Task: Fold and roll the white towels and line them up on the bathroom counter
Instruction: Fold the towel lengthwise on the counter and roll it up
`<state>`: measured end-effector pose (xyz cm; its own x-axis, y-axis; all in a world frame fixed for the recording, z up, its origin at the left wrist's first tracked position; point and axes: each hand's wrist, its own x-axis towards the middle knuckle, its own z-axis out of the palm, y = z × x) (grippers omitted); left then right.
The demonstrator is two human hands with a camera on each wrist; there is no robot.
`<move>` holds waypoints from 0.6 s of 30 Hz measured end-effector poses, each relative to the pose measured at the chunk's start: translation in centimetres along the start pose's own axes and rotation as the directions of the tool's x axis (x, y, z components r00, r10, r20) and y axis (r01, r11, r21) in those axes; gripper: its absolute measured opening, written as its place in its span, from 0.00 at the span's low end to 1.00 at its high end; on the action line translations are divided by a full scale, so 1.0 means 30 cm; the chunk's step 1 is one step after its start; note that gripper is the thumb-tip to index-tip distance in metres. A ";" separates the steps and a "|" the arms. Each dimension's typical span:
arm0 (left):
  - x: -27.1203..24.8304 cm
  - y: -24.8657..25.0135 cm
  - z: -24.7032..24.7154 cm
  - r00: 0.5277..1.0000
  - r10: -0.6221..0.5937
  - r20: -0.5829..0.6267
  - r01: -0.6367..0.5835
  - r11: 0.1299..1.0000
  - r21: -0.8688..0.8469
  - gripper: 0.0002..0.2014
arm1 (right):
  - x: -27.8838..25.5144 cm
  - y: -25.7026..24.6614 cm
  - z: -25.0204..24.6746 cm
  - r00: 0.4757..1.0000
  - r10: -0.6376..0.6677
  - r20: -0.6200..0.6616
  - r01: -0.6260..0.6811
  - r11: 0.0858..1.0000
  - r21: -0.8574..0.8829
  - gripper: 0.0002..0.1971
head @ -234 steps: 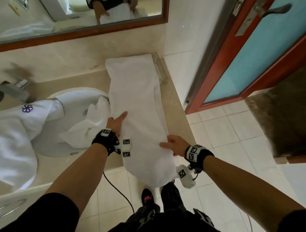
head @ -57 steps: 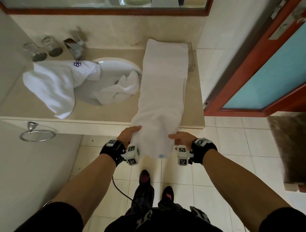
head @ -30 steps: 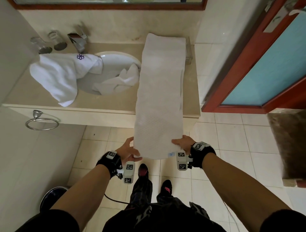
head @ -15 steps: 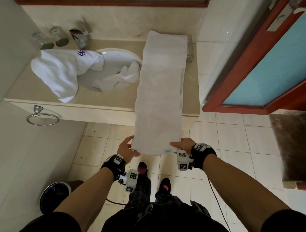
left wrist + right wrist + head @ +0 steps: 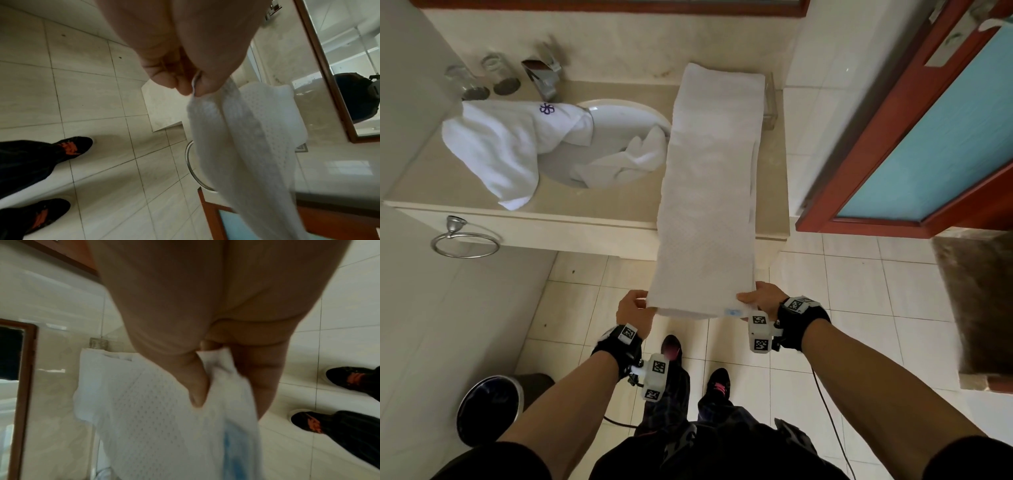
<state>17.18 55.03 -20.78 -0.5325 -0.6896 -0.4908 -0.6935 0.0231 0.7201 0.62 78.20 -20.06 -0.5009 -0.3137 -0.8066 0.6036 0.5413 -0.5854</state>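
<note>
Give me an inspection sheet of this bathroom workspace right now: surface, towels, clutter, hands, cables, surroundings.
Surface: beige counter with a sink.
Job's things: long towel folded in a strip, far end on the counter, near end held out over the floor; logo towel draped over the sink's left rim; small towel crumpled in the sink.
Clutter: two glasses by the tap.
Hands: left hand and right hand each pinch a near corner of the long towel.
Cables: a cable hangs from the right wrist.
Surroundings: towel ring, door, bin, tiled floor.
</note>
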 end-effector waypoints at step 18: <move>-0.009 0.053 -0.048 0.975 -0.150 0.161 0.181 0.963 -0.199 0.03 | -0.078 -0.028 0.061 0.989 -0.047 -0.143 0.058 0.995 0.075 0.09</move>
<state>16.91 54.20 -18.79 -0.4936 -0.5595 -0.6658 -0.6679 -0.2464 0.7023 2.40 77.04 -17.83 -0.6123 -0.2243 -0.7581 0.6181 0.4621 -0.6360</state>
